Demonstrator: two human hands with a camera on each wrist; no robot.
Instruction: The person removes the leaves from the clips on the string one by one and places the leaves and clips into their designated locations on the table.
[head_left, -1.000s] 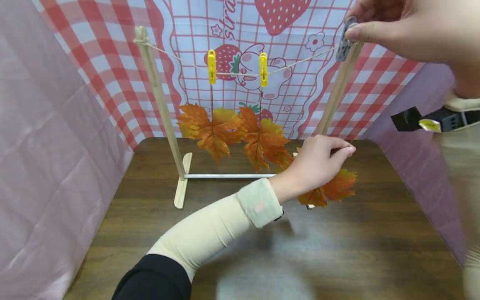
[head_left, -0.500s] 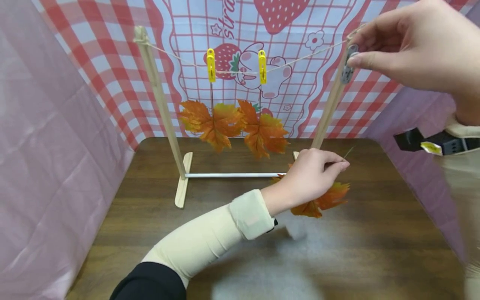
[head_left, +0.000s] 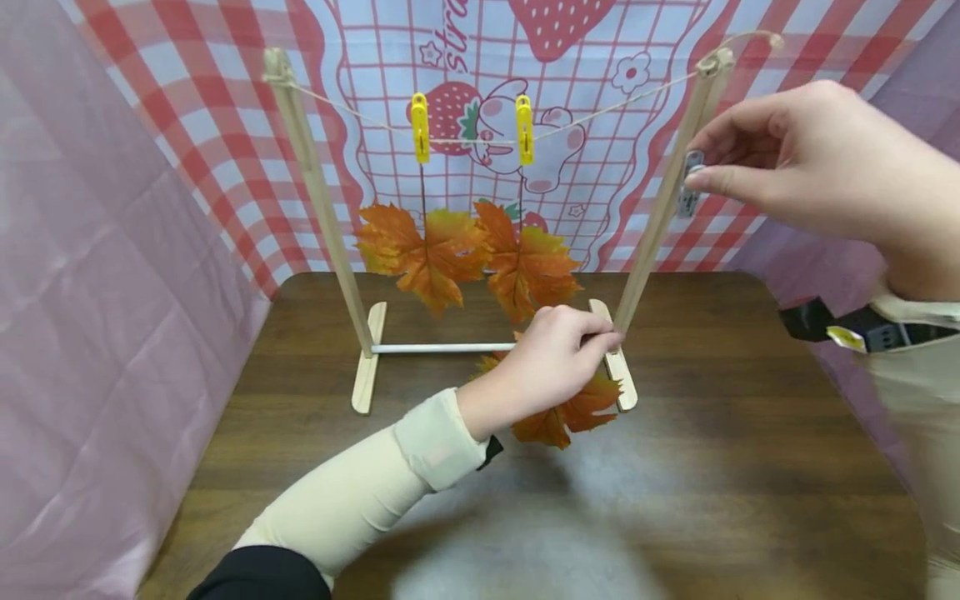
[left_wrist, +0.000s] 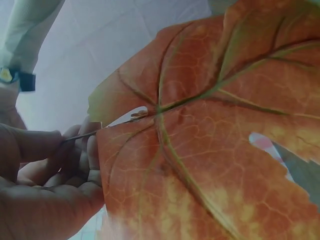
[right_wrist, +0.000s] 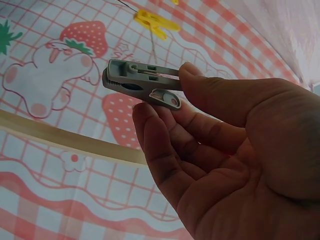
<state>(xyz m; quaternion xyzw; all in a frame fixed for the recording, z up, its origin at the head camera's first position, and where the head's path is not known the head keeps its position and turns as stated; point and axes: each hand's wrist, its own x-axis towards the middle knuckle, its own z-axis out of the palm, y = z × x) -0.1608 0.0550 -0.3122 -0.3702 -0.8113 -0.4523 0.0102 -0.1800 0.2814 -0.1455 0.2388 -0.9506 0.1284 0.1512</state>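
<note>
Right hand (head_left: 813, 167) pinches grey plastic clothespin (right_wrist: 150, 77) | left hand (head_left: 551, 358) pinches orange maple-shaped leaf (left_wrist: 200, 140) by thin stem (left_wrist: 80, 136) | step: apparently pre-hanging | next: probably raise leaf to beige string (head_left: 637, 99)

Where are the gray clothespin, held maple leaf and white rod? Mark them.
Gray clothespin (right_wrist: 142, 81), right wrist view: body's middle.
Held maple leaf (left_wrist: 205, 125), left wrist view: its blade.
White rod (head_left: 444, 348), head view: its visible middle.

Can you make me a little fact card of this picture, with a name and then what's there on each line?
Left hand: pinches the stem of an orange leaf
Right hand: holds a gray clothespin
String: runs between two wooden posts
Yellow clothespins: two, on the string
Hanging leaves: two, below them
Table: brown
</note>
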